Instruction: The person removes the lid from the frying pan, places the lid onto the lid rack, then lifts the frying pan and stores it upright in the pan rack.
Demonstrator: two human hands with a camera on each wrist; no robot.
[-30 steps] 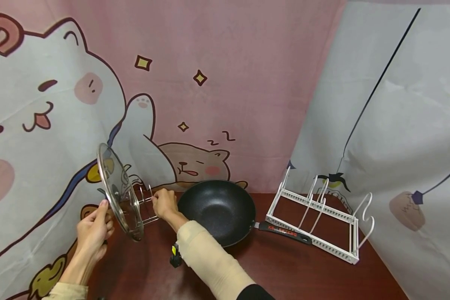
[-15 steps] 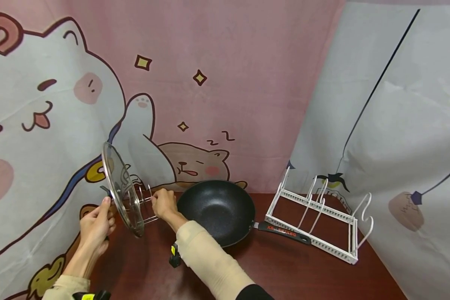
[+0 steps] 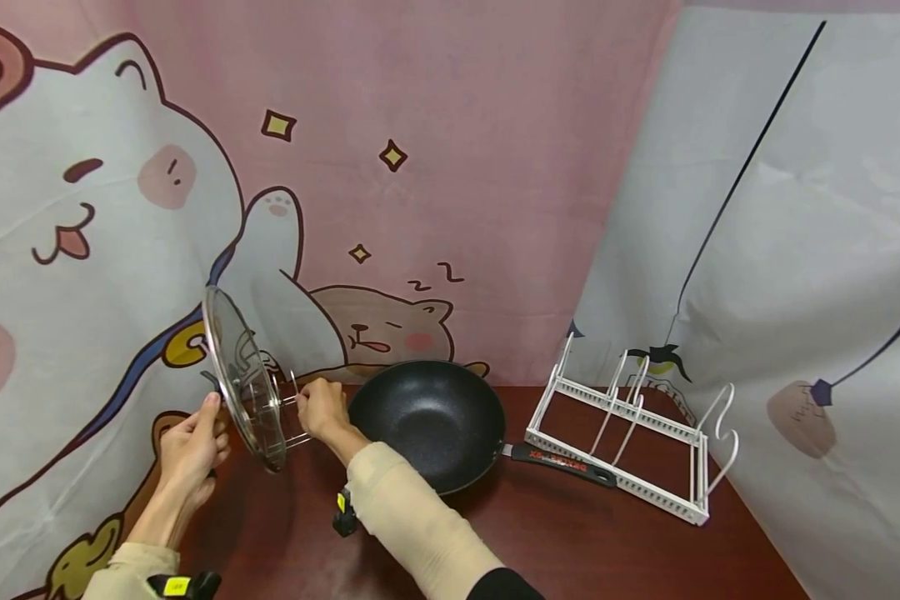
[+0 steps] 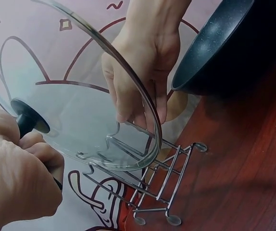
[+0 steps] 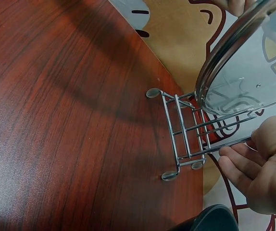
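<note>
My left hand (image 3: 191, 450) grips the black knob (image 4: 27, 118) of a glass pot lid (image 3: 242, 375) with a metal rim. The lid stands steeply tilted, and its lower edge is at the wires of a small metal rack (image 5: 180, 127). Whether the rim rests on the wires I cannot tell. My right hand (image 3: 326, 412) pinches an upper wire of this rack, with its fingers (image 5: 241, 163) curled at the wire's end. In the head view the lid covers much of the rack. A black wok (image 3: 427, 425) sits just right of my right hand.
The wok's handle (image 3: 562, 463) points right, overlapping the front rail of a white rack (image 3: 663, 493) with upright dividers. All stand on a reddish-brown wooden table (image 3: 540, 542). A printed curtain (image 3: 495, 167) closes off the back and sides.
Over the first half second the lid and left hand shifted slightly right, towards the small rack. The head view has since turned a little. My right hand keeps its place on the rack.
</note>
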